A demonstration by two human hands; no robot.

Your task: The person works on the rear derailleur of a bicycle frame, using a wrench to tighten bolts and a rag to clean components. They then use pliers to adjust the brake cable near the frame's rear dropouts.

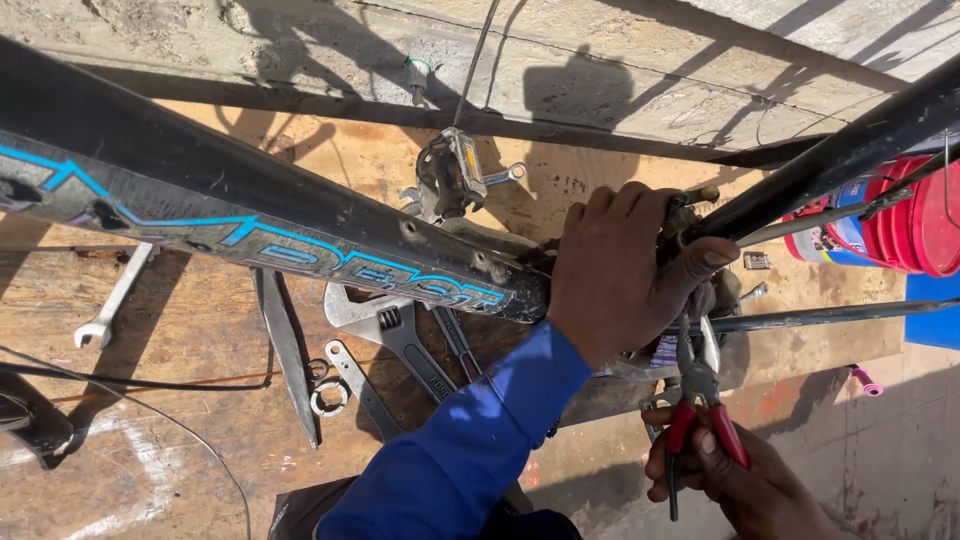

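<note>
The left hand (615,275) hides the frame joint it grips, and the pliers' (700,400) jaws vanish behind it.

We saw hard, direct sunlight from above, bright enough to bleach the wooden boards (640,90) at the top. Sharp-edged dark shadows crossed them and the counter (200,330) (one read as a head and shoulders). The black bicycle frame (250,215) showed a dull sheen. Focus stayed crisp throughout, with slight wide-angle bending near the edges. The lower right lay in shade.
</note>
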